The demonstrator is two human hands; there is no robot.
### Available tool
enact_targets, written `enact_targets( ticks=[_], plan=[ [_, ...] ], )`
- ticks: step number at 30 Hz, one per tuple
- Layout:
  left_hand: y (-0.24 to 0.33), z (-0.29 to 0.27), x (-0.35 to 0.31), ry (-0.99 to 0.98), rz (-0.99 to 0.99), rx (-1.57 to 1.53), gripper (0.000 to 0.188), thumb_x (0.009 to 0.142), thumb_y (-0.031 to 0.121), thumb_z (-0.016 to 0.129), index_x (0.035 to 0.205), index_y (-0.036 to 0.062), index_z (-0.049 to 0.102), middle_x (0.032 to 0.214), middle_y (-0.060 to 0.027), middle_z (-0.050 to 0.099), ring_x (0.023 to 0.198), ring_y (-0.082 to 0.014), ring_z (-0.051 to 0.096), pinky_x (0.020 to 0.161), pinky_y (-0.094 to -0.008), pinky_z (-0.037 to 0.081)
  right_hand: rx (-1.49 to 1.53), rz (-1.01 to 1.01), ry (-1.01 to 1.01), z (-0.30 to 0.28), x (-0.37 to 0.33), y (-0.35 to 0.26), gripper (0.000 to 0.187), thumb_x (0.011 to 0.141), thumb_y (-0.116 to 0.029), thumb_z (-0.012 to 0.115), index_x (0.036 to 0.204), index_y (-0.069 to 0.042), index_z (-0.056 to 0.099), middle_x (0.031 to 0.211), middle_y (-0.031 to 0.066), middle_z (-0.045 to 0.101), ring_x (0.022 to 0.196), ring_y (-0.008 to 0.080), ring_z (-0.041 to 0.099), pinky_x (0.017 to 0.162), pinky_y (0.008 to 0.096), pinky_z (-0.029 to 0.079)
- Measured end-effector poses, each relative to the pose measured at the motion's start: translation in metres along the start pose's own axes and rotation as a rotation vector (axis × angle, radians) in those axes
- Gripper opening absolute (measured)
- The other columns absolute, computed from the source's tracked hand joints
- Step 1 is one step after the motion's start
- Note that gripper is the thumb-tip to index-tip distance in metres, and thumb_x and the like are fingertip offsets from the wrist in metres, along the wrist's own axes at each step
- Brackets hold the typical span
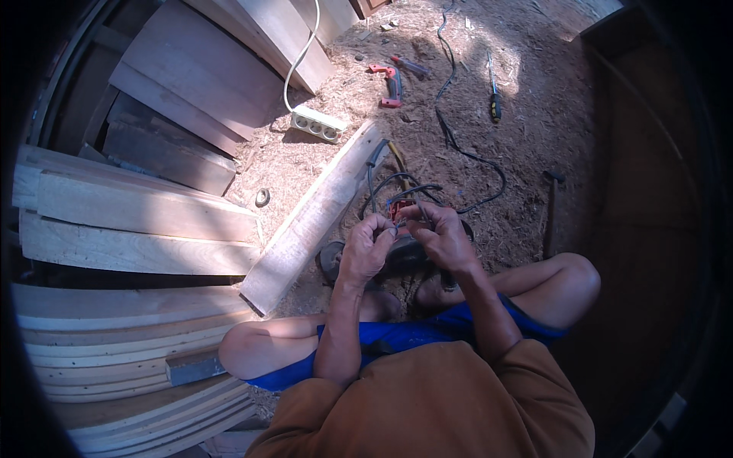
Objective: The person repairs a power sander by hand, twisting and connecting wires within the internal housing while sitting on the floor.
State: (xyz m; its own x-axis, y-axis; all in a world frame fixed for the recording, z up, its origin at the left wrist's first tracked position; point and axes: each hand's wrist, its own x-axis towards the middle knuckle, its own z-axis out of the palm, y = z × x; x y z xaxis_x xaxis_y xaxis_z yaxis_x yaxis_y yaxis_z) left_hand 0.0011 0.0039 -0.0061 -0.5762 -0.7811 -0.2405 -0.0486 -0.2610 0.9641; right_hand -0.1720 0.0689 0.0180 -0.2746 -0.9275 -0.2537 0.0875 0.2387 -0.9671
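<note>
The left hand (369, 246) pinches the dark cable (371, 183), its strand running straight ahead, nearer this hand, by the plank's (314, 214) right edge, while the right hand (443, 238) curls alongside, its hold impossible to tell!

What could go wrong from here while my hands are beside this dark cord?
Anything small between the left hand and right hand is hard to make out; if dropped, it might get lost in the wood shavings. The dark cord loops just beyond the hands and could snag as they move. The white power strip lies on the shavings, sockets exposed, so dust may get in.
</note>
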Motion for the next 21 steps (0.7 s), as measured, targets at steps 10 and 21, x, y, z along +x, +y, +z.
enact_targets(
  ticks=[10,21],
  plan=[
    [0.0,0.004,0.0,0.043,-0.025,0.201,0.006,0.092,0.007,0.065,0.092,0.0012,0.064,0.076,0.0,0.063,0.07,-0.005,0.053,0.062,-0.0247,0.044,-0.676,-0.325,-0.031,0.007,-0.002,-0.008,0.023,0.075,-0.01,0.073,0.091,0.0,0.059,0.086,0.0198,0.06,0.083,0.0412,0.062,0.072,0.049,0.048],
    [0.01,0.011,0.001,0.043,-0.044,-0.028,0.005,0.096,0.005,0.058,0.093,0.0007,0.061,0.082,0.0005,0.063,0.072,-0.0029,0.053,0.062,-0.0225,0.043,-0.57,-0.296,0.073,0.014,0.006,0.012,0.016,0.077,-0.009,0.065,0.088,0.0,0.058,0.08,0.0146,0.062,0.073,0.0332,0.062,0.067,0.0442,0.049]
  ],
)
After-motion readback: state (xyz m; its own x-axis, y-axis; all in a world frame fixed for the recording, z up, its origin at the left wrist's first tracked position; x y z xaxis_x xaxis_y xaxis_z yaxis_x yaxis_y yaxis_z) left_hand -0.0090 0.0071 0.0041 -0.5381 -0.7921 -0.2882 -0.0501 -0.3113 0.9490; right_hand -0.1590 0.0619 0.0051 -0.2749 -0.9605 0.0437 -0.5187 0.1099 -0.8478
